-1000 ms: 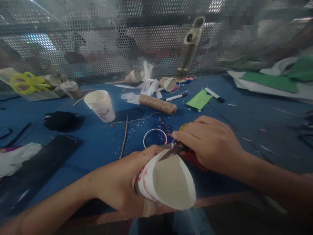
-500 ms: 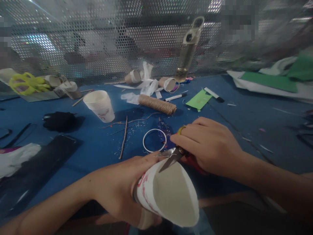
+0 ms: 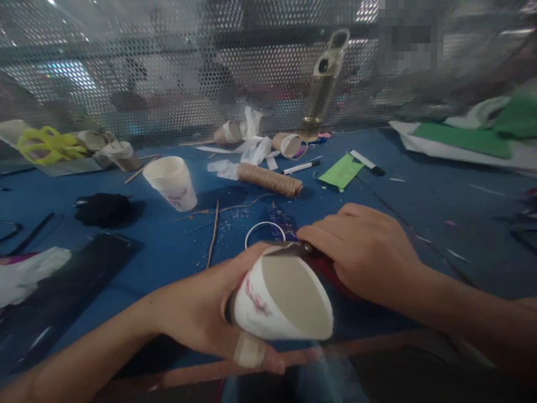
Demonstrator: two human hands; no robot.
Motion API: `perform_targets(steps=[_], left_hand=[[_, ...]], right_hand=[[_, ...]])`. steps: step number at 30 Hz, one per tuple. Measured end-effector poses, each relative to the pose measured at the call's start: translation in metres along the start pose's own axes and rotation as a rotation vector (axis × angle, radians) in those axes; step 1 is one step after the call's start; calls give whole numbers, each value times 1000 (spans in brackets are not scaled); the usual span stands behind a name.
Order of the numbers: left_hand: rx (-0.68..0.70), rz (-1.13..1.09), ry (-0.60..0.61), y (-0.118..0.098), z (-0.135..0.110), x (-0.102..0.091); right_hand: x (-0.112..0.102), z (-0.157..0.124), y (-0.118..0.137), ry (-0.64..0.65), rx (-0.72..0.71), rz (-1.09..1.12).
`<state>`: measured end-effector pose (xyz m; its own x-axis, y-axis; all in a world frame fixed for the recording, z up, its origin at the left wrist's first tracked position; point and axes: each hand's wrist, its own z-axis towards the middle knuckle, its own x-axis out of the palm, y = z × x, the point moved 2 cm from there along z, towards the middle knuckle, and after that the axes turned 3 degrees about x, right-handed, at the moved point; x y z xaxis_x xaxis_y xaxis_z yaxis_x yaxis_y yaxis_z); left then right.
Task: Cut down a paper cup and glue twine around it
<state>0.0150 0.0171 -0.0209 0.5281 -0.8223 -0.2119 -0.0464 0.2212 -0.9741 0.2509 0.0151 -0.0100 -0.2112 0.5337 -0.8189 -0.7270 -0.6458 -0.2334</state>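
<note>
A white paper cup (image 3: 258, 299) with a red print lies in my left hand (image 3: 205, 319), fingers wrapped round its side and its mouth tilted toward me. A beige bandage (image 3: 249, 351) covers part of the thumb. My right hand (image 3: 364, 243) is closed on scissors (image 3: 287, 250) with red handles, partly hidden by the fingers. The scissor blades lie at the cup's far rim. Just beyond them, a thin white paper ring (image 3: 264, 225) rests on the blue table, partly covered by my left hand and the blades.
Stacked paper cups (image 3: 172, 182) stand left of centre, near a twig (image 3: 213, 232). Behind lie a twine roll (image 3: 271, 179), a marker (image 3: 300, 167) and green paper (image 3: 342, 169). A clear bottle (image 3: 323, 89) stands by the perforated screen (image 3: 168, 73). Yellow scissors (image 3: 50, 144) are far left.
The cup has turned and tipped in my left hand, its lower rim rising. The scissor blades have come together at the far rim, and my left hand now covers more of the ring.
</note>
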Motion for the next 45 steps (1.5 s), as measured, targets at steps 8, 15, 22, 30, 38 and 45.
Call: perform_targets(steps=[8, 15, 22, 30, 38, 45], left_hand=[[-86, 254, -198, 0, 6, -2], [-26, 268, -101, -1, 3, 4], [-5, 142, -52, -2, -2, 2], [80, 205, 34, 0, -1, -1], [140, 195, 65, -2, -2, -4], [25, 241, -1, -5, 22, -1]], right_hand=[[6, 0, -7, 87, 141, 11], [5, -1, -3, 58, 53, -5], [1, -1, -5, 72, -11, 2], [4, -1, -3, 33, -42, 47], [2, 0, -1, 5, -62, 55], [1, 2, 4, -25, -115, 92]])
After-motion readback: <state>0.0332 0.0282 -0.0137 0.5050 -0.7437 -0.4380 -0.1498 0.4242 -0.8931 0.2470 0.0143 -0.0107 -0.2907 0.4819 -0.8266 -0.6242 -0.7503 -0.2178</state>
